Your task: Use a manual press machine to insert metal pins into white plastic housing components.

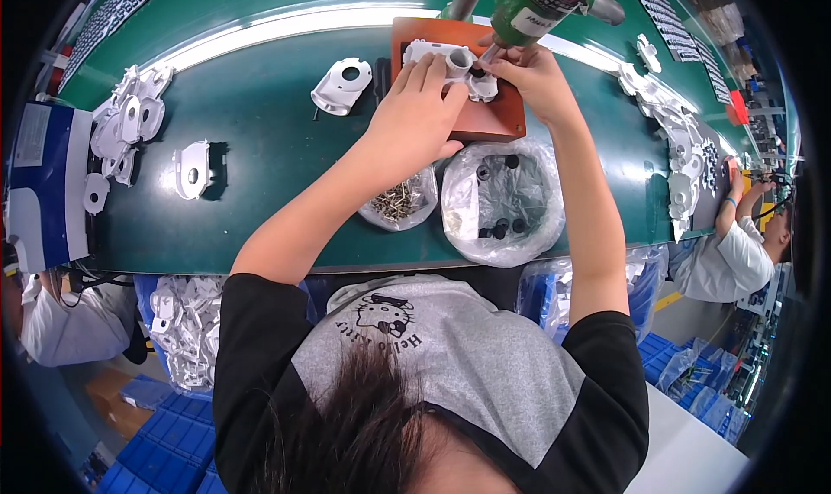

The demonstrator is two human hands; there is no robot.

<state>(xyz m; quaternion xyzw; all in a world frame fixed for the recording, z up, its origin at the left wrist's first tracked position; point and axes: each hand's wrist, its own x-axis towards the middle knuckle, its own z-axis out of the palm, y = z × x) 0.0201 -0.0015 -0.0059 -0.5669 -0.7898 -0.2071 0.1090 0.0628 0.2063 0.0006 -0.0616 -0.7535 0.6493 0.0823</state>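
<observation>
A white plastic housing [423,51] with a round collar lies on an orange-brown block [489,123]. My left hand [417,104] rests on the housing, its fingers stretched out and apart, the thumb off to the near side. At the right end of the housing, my right hand [530,74] has thumb and fingertips pinched together beside the metal tip of a green press head [519,13]. Whatever sits between those fingertips is too small and covered to make out. Just left of them shows a dark round spot on the housing.
Near the edge stand a bag of small brass-coloured screws [398,201] and a plastic-lined bowl [504,250] with several black caps. Loose white housings [343,87] lie to the left. More white parts [684,161] are heaped right. Other people work at both sides.
</observation>
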